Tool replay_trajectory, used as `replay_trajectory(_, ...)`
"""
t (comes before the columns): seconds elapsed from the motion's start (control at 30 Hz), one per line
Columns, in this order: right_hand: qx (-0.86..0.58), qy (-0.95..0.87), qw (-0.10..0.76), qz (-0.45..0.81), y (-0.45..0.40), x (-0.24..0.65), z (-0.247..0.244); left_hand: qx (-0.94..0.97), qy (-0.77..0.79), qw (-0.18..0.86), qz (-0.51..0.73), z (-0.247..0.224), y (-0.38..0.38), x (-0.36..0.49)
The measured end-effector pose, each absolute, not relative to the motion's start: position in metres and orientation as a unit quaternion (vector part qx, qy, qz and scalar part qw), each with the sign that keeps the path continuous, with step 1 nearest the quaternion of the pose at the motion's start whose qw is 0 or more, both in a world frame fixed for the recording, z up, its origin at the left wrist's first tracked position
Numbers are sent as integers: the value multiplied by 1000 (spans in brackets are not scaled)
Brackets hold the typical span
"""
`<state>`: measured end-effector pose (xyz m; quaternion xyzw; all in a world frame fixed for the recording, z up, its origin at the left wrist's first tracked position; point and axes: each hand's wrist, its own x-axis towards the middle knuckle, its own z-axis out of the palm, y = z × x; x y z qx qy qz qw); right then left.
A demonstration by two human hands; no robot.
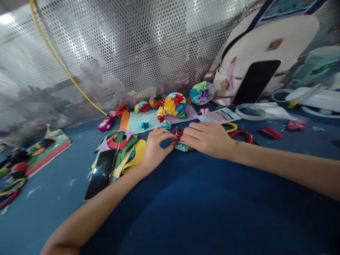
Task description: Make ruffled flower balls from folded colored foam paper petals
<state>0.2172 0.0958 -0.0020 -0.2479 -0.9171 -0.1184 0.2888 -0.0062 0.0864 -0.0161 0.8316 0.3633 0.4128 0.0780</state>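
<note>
**"What's that between your hands?"**

"A small folded paper piece (177, 133), red on top with teal folds underneath. It's right at the edge of my hands, on the blue tabletop (212, 212) in front of me."

**"How are you holding it?"**

"With both hands together. My left hand (158, 146) and my right hand (207, 139) come in from either side and pinch it between the fingertips."

**"What's closest to you?"**

"Just past my right hand are red-handled scissors (243, 135) and a yellow handle loop (231, 126). Beside my left hand is a heap of cut coloured paper scraps (120, 152), with a phone (100, 173) lying against it."

**"And further out?"**

"Paper flowers (174, 104) are bunched along a pale blue card (143, 120). Behind them stands a perforated metal screen (132, 46), and a second phone (255, 81) leans on a white backpack (265, 46)."
</note>
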Motion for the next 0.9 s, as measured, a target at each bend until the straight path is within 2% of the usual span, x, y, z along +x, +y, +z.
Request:
replay_trajectory(0.07, -253, -916, 288, -117, 97, 217, -2, 837, 370, 64, 398, -15, 87, -7)
replay_trajectory(0.2, -257, -916, 236, -199, 99, 218, -3, 846, 389, 32, 364, -13, 83, -6)
replay_trajectory(0.33, -241, -911, 241, -233, 99, 217, -5, 835, 410, 18, 368, -16, 80, -2)
replay_trajectory(0.43, -251, -905, 297, -170, 100, 218, -7, 829, 414, 11, 376, -19, 80, -1)
replay_trajectory(0.63, -319, -812, 485, 63, 100, 228, -6, 829, 356, 47, 429, -16, 78, -6)
replay_trajectory(0.77, -326, -777, 524, 121, 97, 234, -7, 821, 316, 106, 463, -13, 72, -10)
replay_trajectory(0.9, -313, -779, 523, 146, 95, 236, -13, 795, 313, 154, 496, -16, 69, -11)
